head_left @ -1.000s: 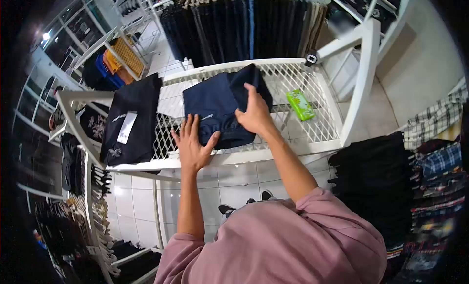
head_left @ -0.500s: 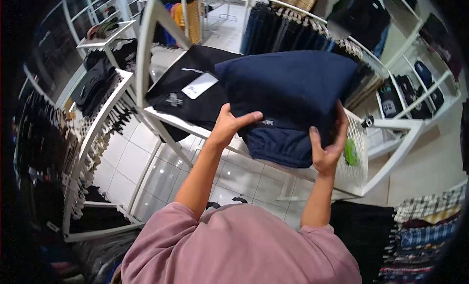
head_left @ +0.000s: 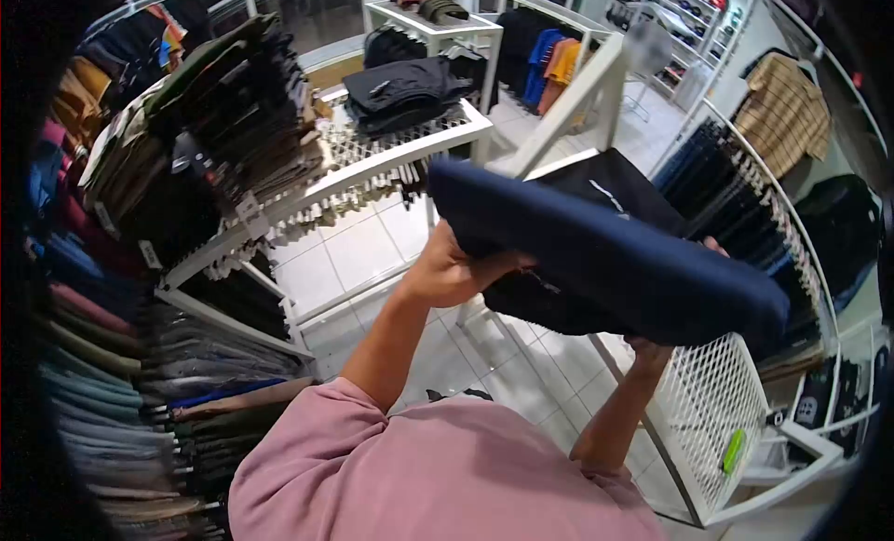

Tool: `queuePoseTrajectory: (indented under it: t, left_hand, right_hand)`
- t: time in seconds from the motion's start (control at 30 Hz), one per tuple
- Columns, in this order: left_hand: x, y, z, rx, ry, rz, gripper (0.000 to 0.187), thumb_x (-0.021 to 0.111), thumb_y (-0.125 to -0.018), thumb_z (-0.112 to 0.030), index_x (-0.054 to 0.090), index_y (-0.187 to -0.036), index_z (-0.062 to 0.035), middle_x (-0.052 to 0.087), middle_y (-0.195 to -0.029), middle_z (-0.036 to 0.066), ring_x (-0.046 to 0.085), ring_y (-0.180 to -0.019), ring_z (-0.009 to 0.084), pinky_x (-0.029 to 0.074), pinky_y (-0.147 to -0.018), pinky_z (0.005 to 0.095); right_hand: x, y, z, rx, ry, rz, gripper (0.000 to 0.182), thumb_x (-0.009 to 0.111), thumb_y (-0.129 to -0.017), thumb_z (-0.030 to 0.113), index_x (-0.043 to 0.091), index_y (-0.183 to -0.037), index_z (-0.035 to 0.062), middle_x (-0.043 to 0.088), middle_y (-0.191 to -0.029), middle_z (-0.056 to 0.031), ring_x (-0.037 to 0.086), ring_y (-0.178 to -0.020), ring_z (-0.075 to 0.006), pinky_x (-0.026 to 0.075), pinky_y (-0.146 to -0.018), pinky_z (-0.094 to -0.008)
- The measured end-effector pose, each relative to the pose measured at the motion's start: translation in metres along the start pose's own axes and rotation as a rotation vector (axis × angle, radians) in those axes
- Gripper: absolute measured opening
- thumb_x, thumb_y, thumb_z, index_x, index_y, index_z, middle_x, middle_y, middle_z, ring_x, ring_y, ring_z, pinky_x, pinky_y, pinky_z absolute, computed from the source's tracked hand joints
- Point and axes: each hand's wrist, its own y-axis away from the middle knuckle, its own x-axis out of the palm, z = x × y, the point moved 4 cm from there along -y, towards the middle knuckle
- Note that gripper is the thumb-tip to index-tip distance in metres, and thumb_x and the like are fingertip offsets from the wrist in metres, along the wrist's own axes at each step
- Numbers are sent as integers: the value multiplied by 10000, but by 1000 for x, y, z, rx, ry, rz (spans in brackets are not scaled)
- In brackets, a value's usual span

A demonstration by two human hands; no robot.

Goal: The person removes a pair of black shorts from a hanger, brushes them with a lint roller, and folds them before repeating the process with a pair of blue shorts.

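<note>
Folded navy elastic-waist pants (head_left: 605,252) are held up in front of me, seen nearly edge-on and tilted down to the right. My left hand (head_left: 452,273) grips their near left part, its thumb over the dark waistband side. Under the right half, my right hand (head_left: 649,353) is mostly hidden by the fabric; fingertips show at the far edge, so it is closed around the pants. Behind them, a folded black garment (head_left: 619,182) with white lettering lies on a white stand, partly covered from view.
To the left, a white mesh-topped rack (head_left: 372,173) bears a stack of folded dark clothes (head_left: 405,89). Hanging trousers (head_left: 223,122) crowd the left side. A white mesh panel (head_left: 712,401) with a green item (head_left: 733,451) stands at right. Jeans (head_left: 736,187) hang behind.
My view has turned left. The pants have tipped from a broad face toward edge-on and swung left with both hands, away from above the black garment.
</note>
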Motion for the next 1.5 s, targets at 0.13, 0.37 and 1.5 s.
queuePoseTrajectory:
  t: [0.13, 0.37, 1.5]
  left_hand:
    - [-47, 0, -31, -133, -212, -225, 261, 779, -906, -43, 694, -1150, -7, 728, -1038, 25, 661, -888, 101, 552, -774, 278]
    - [-134, -37, -50, -236, -917, 29, 360, 814, -834, -117, 709, -1172, -48, 759, -914, 153, 718, -776, 267, 554, -760, 365]
    - [-320, -97, 116, -160, -1498, -438, 487, 618, -1001, -348, 615, -1378, -40, 571, -1407, 237, 448, -1384, 432, 342, -1157, 514]
  right_hand:
    - [130, -53, 110, 302, -312, 254, 1466, 974, -523, 585, 178, -1620, 27, 330, -1599, -170, 291, -1506, -329, 215, -1240, -422]
    - [208, -133, 256, -420, 146, 5, 1076, 896, -748, 474, 345, -1531, -17, 414, -1524, -218, 412, -1422, -348, 345, -1152, -482]
    - [560, -188, 79, 337, -66, 64, 714, 760, -898, 197, 413, -1497, 21, 467, -1390, -229, 590, -1147, -370, 500, -987, -434]
